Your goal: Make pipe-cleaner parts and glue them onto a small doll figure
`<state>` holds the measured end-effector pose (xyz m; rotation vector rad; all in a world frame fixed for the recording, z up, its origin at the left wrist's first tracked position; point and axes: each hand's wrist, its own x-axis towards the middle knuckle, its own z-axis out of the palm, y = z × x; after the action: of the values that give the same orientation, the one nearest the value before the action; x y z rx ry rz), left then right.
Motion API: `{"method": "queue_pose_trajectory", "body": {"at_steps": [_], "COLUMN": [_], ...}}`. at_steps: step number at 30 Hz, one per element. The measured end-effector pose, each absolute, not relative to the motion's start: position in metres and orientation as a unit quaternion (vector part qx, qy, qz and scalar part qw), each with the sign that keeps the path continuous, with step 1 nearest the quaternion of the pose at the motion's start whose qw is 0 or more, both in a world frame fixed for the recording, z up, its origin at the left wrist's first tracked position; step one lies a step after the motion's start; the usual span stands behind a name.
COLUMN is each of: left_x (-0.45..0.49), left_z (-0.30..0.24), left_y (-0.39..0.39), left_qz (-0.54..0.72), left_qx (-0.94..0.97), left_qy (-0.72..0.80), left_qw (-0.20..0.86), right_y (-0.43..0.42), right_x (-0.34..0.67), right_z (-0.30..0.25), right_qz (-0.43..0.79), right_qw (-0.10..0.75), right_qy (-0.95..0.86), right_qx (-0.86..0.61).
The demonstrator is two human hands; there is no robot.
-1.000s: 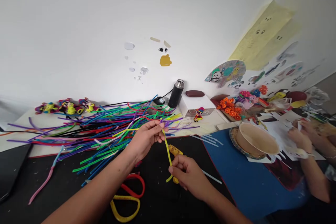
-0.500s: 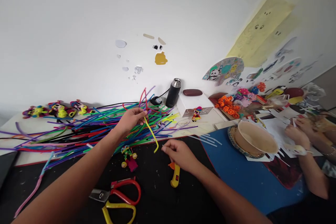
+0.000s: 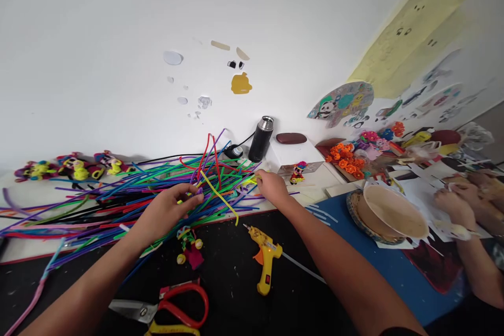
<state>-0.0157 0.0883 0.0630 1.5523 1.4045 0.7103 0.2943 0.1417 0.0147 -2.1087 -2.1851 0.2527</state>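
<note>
My left hand is over the heap of coloured pipe cleaners, thumb and fingers pinched together. Small purple and yellow bits show at its fingertips, too small to name. My right hand reaches to the heap's right end, fingers curled beside short yellow pieces; what they grip is hidden. A bent yellow pipe cleaner lies across the heap between both hands. Below, on the black mat, rest a yellow glue gun and a small pipe-cleaner figure.
Large scissors with red and yellow handles lie at the front. A black flask and white box stand by the wall. Several glue sticks and a bowl are to the right, near another person's hands.
The yellow pipe cleaner has left my left hand and lies on the heap. My left hand moved down and left; my right hand moved from above the glue gun up to the heap.
</note>
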Motion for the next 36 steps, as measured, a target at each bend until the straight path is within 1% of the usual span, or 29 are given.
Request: {"method": "queue_pose_trajectory", "body": {"at_steps": [4, 8, 13, 16, 20, 24, 28, 32, 36], "left_x": [-0.02, -0.014, 0.02, 0.049, 0.086, 0.104, 0.101, 0.096, 0.096], "left_z": [0.054, 0.049, 0.056, 0.05, 0.03, 0.01, -0.003, -0.008, -0.008], "left_y": [0.073, 0.067, 0.073, 0.09, 0.123, 0.149, 0.159, 0.162, 0.168], "left_qz": [0.296, 0.304, 0.313, 0.282, 0.245, 0.239, 0.24, 0.245, 0.248], "left_qx": [0.637, 0.67, 0.733, 0.787, 0.821, 0.809, 0.786, 0.769, 0.759], "left_qy": [0.53, 0.493, 0.447, 0.413, 0.384, 0.417, 0.452, 0.467, 0.479], "left_qw": [0.475, 0.464, 0.406, 0.362, 0.344, 0.339, 0.348, 0.36, 0.365], "right_y": [0.147, 0.147, 0.144, 0.142, 0.14, 0.134, 0.124, 0.113, 0.092], "right_x": [0.293, 0.294, 0.293, 0.29, 0.287, 0.29, 0.301, 0.324, 0.356], "right_z": [0.012, 0.014, 0.022, 0.027, 0.035, 0.037, 0.034, 0.037, 0.048], "right_qz": [0.069, 0.056, 0.039, 0.031, 0.023, 0.026, 0.044, 0.059, 0.077], "right_qw": [-0.009, -0.048, -0.065, -0.058, -0.037, -0.007, 0.032, 0.092, 0.176], "right_qy": [-0.733, -0.737, -0.739, -0.748, -0.753, -0.751, -0.733, -0.694, -0.655], "right_qx": [-0.676, -0.672, -0.669, -0.661, -0.657, -0.66, -0.678, -0.711, -0.731]}}
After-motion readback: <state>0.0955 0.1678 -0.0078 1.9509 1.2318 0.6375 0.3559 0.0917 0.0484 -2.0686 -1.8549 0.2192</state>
